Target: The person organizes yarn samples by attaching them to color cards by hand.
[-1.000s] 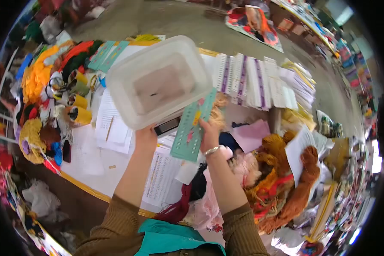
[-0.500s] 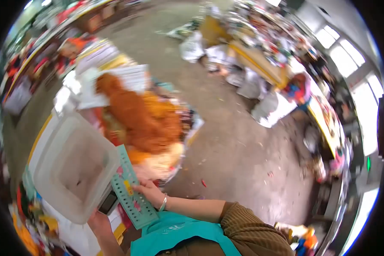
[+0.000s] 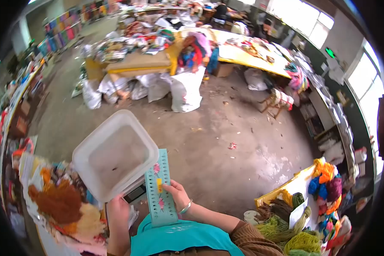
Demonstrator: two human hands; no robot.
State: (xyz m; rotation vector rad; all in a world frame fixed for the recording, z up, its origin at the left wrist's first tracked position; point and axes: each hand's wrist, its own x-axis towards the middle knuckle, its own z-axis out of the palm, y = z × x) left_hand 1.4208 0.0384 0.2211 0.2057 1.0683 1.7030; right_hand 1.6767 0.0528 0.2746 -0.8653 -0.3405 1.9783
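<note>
My left hand point(image 3: 118, 210), slightly blurred, is closed at the near lower corner of a translucent white plastic tub point(image 3: 83, 158). Its fingers are partly hidden. Under the tub's near right edge shows a device with a dark display point(image 3: 135, 194), perhaps a scale. Inside the tub lies only a small dark speck. My right hand point(image 3: 178, 195) pinches the right edge of a flat teal board point(image 3: 154, 207), thumb on top. The board has rows of holes along both long sides, pink flowers and a yellow label. Its left edge touches or overlaps the tub's side.
Brown and orange yarn point(image 3: 57, 200) lies on a table at left. Green yarn skeins point(image 3: 303, 243) are piled on a yellow-edged table point(image 3: 281, 187) at right. Ahead, yellow-edged worktables point(image 3: 136, 64) carry heaps of material, with white sacks point(image 3: 187, 91) below. A small stool point(image 3: 274, 106) stands further right.
My view has swung to the right, bringing the right-hand yarn table into sight. The tub and board came along in my hands, away from over the left table to over the floor.
</note>
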